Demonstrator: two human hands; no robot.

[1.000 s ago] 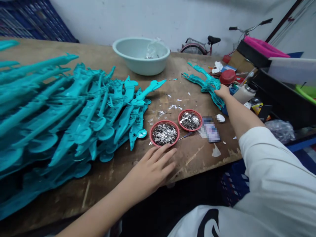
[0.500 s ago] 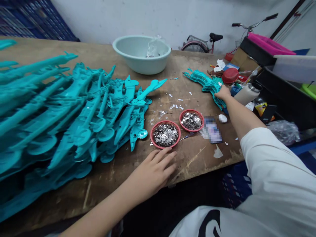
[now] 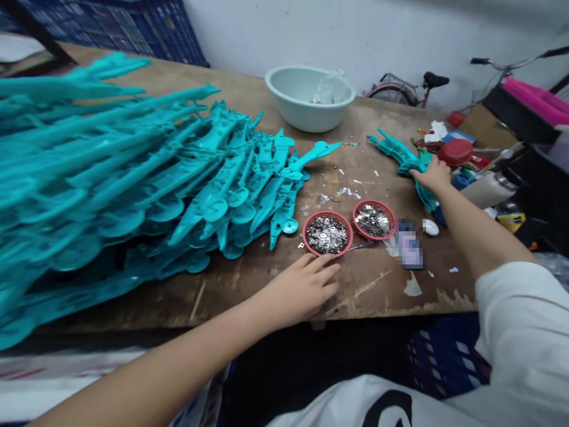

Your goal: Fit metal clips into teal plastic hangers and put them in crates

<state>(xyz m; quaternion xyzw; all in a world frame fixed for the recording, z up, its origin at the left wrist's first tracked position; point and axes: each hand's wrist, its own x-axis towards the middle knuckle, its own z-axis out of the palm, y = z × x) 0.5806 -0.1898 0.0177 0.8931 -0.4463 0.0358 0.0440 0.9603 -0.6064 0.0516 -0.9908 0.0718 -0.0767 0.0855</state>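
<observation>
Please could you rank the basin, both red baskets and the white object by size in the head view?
Pale green basin; left red basket and right red basket, too alike to rank; white object.

Cam: just one, I see from on top of the person's head | Faces: forward and down | Near: close over the wooden table (image 3: 368,290), left hand (image 3: 302,290) and right hand (image 3: 433,175) low in my view | Far: white wall (image 3: 355,35) up top
</observation>
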